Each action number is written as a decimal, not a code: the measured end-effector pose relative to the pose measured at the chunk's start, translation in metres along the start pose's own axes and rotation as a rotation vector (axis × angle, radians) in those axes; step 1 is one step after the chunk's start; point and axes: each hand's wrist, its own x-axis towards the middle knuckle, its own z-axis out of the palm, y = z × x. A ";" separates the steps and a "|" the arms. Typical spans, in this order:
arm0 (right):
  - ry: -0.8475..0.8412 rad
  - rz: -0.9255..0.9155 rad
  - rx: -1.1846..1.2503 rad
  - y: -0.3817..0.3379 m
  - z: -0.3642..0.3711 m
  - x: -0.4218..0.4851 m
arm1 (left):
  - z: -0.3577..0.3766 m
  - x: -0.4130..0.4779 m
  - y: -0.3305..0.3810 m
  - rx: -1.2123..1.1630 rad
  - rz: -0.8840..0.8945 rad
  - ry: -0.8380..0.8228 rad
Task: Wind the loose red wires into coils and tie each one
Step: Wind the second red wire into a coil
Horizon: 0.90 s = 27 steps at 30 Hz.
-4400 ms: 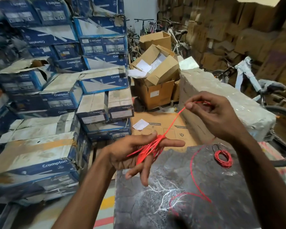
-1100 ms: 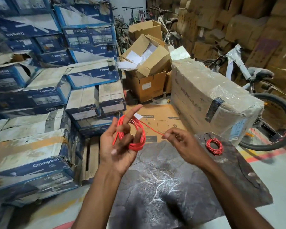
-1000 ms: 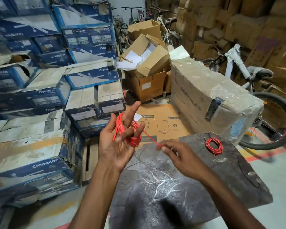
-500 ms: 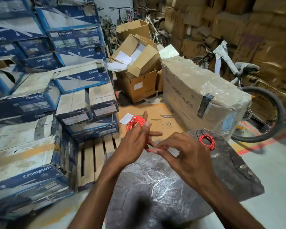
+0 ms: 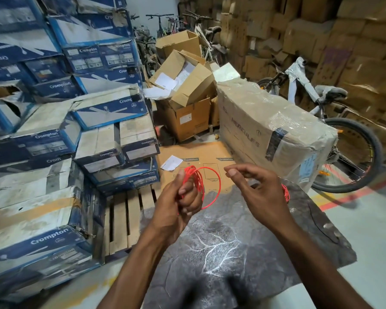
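My left hand (image 5: pixel 181 198) grips a bundle of red wire (image 5: pixel 196 178) wound into loops. One wider loop (image 5: pixel 218 188) springs out to the right of the bundle. My right hand (image 5: pixel 256 192) hovers a short way to the right with its fingers loosely bent, and I see no wire in it. A second red coil (image 5: pixel 285 194) lies on the dark grey slab (image 5: pixel 221 244), mostly hidden behind my right hand.
Stacked blue Crompton boxes (image 5: pixel 54 141) and a wooden pallet (image 5: pixel 125 215) crowd the left. A wrapped Hercules carton (image 5: pixel 272 130) and a bicycle (image 5: pixel 343 148) stand at the right. Flat cardboard (image 5: pixel 198 157) lies on the floor beyond the slab.
My right hand has let go of the wire end and drawn away to the right. My left hand has closed around the coil, and one loop has sprung out.
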 end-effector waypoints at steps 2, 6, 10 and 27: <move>-0.116 0.125 0.114 0.000 0.001 0.001 | 0.001 -0.002 0.000 -0.261 -0.023 -0.096; -0.334 0.241 0.216 -0.004 0.001 0.000 | -0.001 -0.007 -0.002 -0.468 -0.038 -0.178; -0.476 0.276 0.261 -0.010 0.002 -0.002 | 0.002 -0.009 -0.005 -0.568 -0.066 -0.257; -0.415 0.370 0.325 -0.002 -0.010 0.003 | 0.030 0.004 -0.022 -0.333 -0.026 0.076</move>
